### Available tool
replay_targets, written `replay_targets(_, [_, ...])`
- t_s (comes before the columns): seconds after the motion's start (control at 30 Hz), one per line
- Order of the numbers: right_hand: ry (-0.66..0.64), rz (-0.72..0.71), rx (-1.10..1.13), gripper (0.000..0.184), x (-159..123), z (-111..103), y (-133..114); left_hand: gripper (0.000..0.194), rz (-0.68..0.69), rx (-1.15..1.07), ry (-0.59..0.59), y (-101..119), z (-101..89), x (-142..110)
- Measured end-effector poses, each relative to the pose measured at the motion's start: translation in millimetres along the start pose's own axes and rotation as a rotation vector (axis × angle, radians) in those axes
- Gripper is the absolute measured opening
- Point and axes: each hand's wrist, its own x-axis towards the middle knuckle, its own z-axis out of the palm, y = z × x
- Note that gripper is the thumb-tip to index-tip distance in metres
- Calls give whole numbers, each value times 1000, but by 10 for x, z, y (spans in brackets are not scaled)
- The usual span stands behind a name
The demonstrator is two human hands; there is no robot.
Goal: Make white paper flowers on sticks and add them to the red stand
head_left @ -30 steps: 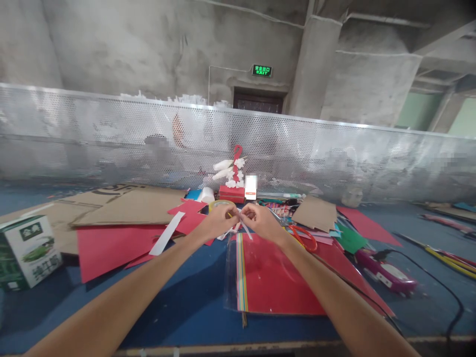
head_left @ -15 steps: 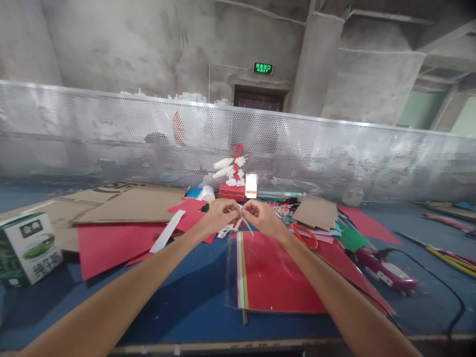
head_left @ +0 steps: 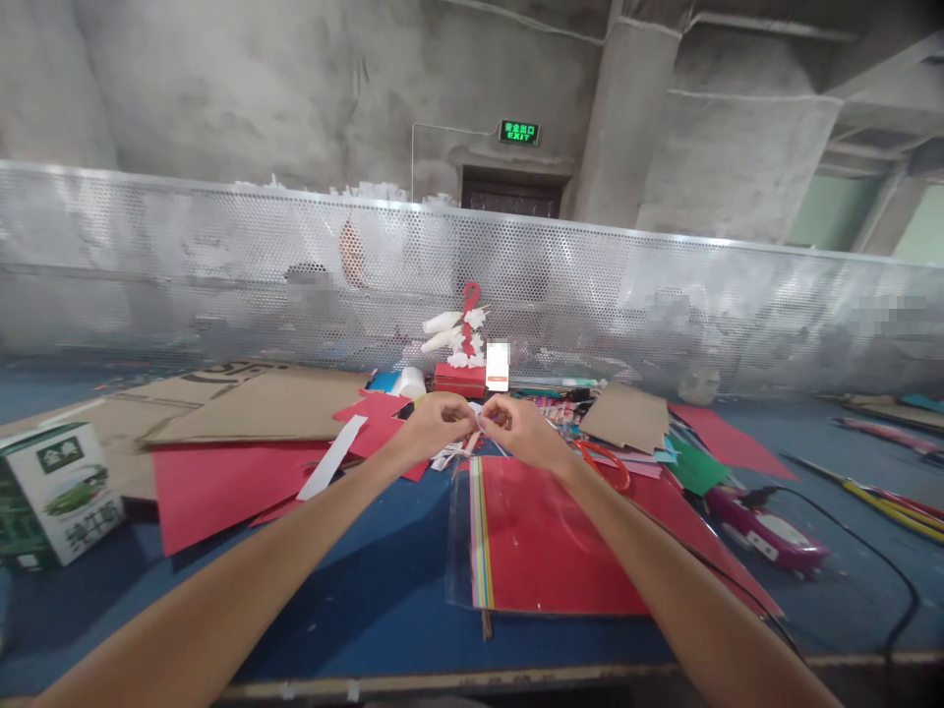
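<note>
My left hand [head_left: 441, 425] and my right hand [head_left: 510, 425] meet fingertip to fingertip over the middle of the table, both closed in a pinch. Between them is a thin white paper strip [head_left: 478, 421], mostly hidden by the fingers. Just below the hands lie small white paper scraps [head_left: 447, 455]. A clear sleeve of coloured paper, red sheet on top [head_left: 560, 541], lies under my right forearm. Behind the hands stands a red stand with white paper flowers [head_left: 472, 339] on a red box [head_left: 458, 380], beside an upright phone with a lit screen [head_left: 498, 367].
Cardboard [head_left: 258, 408] and red sheets [head_left: 221, 492] lie left, near a milk carton [head_left: 63, 492]. To the right are orange-handled scissors [head_left: 606, 467], a cardboard piece [head_left: 626, 416], a purple corded device [head_left: 767, 531] and pliers-like yellow handles [head_left: 892, 511]. A perforated metal panel [head_left: 590, 285] runs behind.
The white strip that hung below my right fingertips no longer shows there. My fingertips have shifted only slightly; the other things stay where they were.
</note>
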Motion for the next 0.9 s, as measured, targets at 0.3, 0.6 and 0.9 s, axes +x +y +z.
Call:
replay_targets(0.3, [10,10,-57,12,-1,6,-5,20,14,56,-22,66,-12,-19])
replay_targets(0.6, [3,-2,-106,8,5,36,25,23,23,158,-57,121,-19,-52])
replay_targets(0.9, [-6,-15,-65,10,5,72,67,18,-10,26,-41,45,5,-17])
